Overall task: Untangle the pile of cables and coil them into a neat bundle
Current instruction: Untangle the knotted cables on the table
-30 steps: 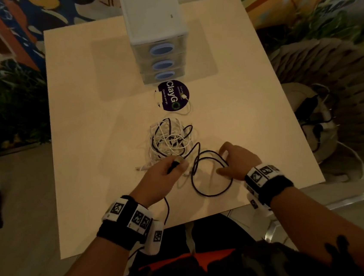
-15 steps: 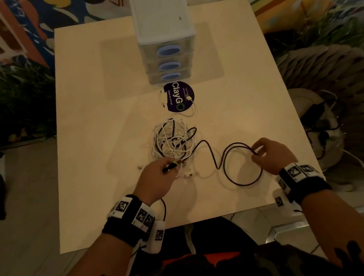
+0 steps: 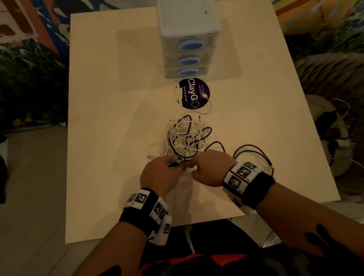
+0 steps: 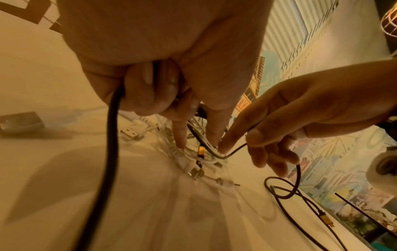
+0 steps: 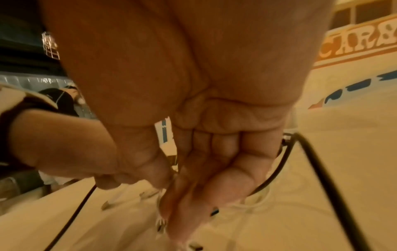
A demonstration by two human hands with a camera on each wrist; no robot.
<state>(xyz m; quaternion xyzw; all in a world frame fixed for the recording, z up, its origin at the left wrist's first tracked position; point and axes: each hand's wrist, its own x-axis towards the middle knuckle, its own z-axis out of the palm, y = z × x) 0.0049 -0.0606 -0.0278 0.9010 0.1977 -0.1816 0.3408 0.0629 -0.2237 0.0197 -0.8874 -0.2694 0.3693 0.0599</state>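
Hands at near edge of cable pile (image 3: 184,138), almost touching. Left hand (image 3: 158,174): fingers curled round black cable (image 4: 109,135), its yellow-banded plug poking toward pile. Right hand (image 3: 211,169): thumb and forefinger pinching thin black cable (image 4: 234,152), fingertips hidden from head view. Loose black loop (image 3: 253,152) right of pile. Pile strands indistinct; purple disc (image 3: 194,93) and drawer unit (image 3: 191,47) beyond pile.

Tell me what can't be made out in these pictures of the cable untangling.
- Head view: how the white and black strands cross inside the cable pile is too fine to trace.
- Right wrist view: the right hand hides its own grip.
- Head view: small print on the round sticker is unreadable.
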